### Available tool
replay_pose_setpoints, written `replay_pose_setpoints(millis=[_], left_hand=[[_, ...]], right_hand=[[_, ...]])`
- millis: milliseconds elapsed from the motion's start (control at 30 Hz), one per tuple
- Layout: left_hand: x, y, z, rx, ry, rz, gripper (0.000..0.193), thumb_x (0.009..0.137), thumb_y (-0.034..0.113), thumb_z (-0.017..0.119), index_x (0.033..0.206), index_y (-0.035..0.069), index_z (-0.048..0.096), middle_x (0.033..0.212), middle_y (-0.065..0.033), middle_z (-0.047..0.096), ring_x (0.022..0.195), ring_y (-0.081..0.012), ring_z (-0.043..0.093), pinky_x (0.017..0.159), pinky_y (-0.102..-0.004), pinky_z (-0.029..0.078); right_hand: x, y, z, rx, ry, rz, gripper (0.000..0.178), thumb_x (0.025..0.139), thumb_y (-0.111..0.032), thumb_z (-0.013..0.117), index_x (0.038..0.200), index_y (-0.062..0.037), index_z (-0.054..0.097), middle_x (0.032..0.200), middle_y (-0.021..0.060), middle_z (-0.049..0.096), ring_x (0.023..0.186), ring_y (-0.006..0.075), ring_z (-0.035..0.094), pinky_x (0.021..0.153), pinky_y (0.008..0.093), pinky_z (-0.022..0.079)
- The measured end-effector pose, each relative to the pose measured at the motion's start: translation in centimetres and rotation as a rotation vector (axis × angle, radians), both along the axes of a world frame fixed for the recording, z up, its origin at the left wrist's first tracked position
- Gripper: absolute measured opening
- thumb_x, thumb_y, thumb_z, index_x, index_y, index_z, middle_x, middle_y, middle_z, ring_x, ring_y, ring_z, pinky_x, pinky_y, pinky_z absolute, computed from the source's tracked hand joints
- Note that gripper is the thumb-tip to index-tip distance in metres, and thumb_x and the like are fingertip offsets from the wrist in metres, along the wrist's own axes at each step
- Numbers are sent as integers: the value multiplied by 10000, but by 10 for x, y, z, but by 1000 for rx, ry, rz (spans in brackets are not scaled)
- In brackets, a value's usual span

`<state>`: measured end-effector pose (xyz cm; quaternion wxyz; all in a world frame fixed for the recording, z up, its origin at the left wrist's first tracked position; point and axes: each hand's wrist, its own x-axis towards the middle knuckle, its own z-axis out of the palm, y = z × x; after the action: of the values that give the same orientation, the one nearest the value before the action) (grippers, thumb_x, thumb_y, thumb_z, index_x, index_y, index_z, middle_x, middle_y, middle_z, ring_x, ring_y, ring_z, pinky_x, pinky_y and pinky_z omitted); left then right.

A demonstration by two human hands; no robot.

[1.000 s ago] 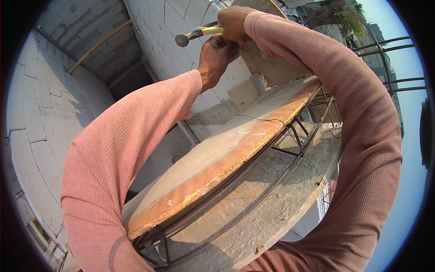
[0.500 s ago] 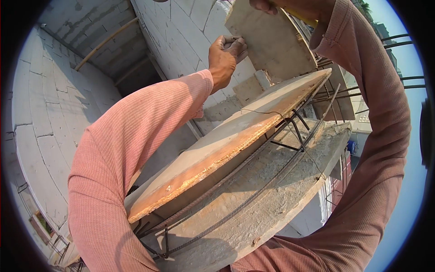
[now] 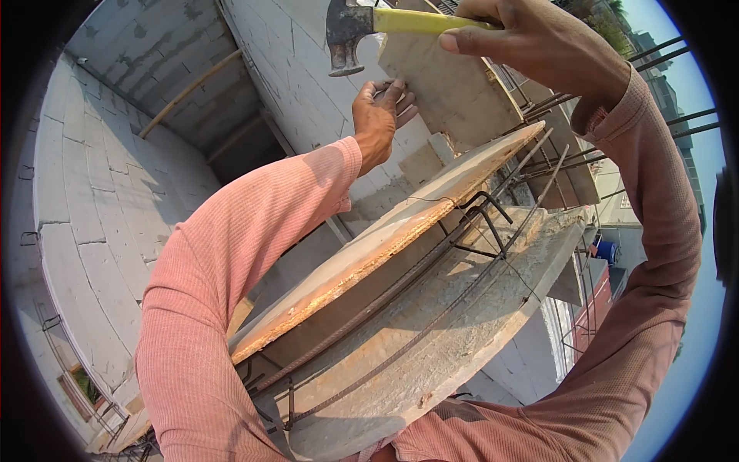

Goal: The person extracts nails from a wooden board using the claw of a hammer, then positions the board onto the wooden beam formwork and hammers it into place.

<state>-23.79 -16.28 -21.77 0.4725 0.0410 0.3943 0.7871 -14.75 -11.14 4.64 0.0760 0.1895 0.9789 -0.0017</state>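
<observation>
My right hand [image 3: 539, 42] grips the yellow handle of a claw hammer [image 3: 362, 25], whose dark steel head hangs at the top of the view, just above my left hand. My left hand [image 3: 379, 119] is pressed against the left edge of a flat pale board [image 3: 446, 92] that stands upright against the grey block wall; whether it pinches a nail there is too small to tell. Below both hands a long plywood form board [image 3: 385, 239] runs diagonally, with steel rebar [image 3: 477, 231] lying between it and a concrete beam [image 3: 454, 339].
A grey block wall [image 3: 115, 192] curves along the left, with a wooden batten [image 3: 192, 88] across a dark opening. Rebar ends [image 3: 662, 54] stick out at the upper right. Far below on the right are a blue barrel [image 3: 606, 250] and a red surface.
My right hand with the hammer swung up out of view and has come back down to the top of the picture. My left hand has stayed at the upright board's edge.
</observation>
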Motion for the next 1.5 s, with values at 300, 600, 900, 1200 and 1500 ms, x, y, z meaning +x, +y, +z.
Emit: replay_pose_setpoints(millis=[300, 600, 900, 1200, 1500], left_hand=[[-4, 4, -7, 33, -46, 0, 264, 972, 117, 678, 1150, -16, 536, 1138, -122, 637, 1029, -241, 693, 922, -338, 627], [-5, 3, -10, 39, -77, -12, 329, 953, 111, 698, 1189, -17, 508, 1181, -132, 629, 1060, -243, 693, 975, -326, 609], [-8, 2, -10, 25, -65, -11, 295, 957, 119, 700, 1165, -22, 544, 1130, -131, 652, 1005, -231, 704, 911, -312, 627], [-9, 3, -11, 13, -68, -35, 333, 948, 126, 715, 1188, -16, 534, 1175, -136, 643, 1053, -240, 696, 971, -320, 608], [-6, 2, -10, 29, -66, -27, 352, 948, 139, 720, 1200, -30, 541, 1162, -118, 650, 1052, -242, 696, 973, -320, 607]], right_hand=[[-5, 33, -27, 966, -357, 830, 482, 1019, -208, 517, 1426, 51, 496, 1448, 166, 538, 1386, 265, 456, 1209, 332, 293], [-15, 25, -54, 644, -40, 628, 277, 953, -150, 655, 1215, -89, 591, 953, 76, 694, 693, 206, 731, 567, 320, 585], [-10, 16, -54, 717, -61, 458, 241, 971, -134, 610, 1210, -105, 615, 1014, 78, 724, 834, 212, 762, 679, 314, 644], [-7, 8, -59, 663, 17, 503, 221, 980, -137, 606, 1197, -97, 604, 964, 59, 710, 810, 193, 758, 659, 310, 645], [-1, 6, -61, 625, -16, 491, 190, 987, -128, 589, 1173, -94, 608, 952, 58, 708, 817, 206, 755, 661, 317, 641]])
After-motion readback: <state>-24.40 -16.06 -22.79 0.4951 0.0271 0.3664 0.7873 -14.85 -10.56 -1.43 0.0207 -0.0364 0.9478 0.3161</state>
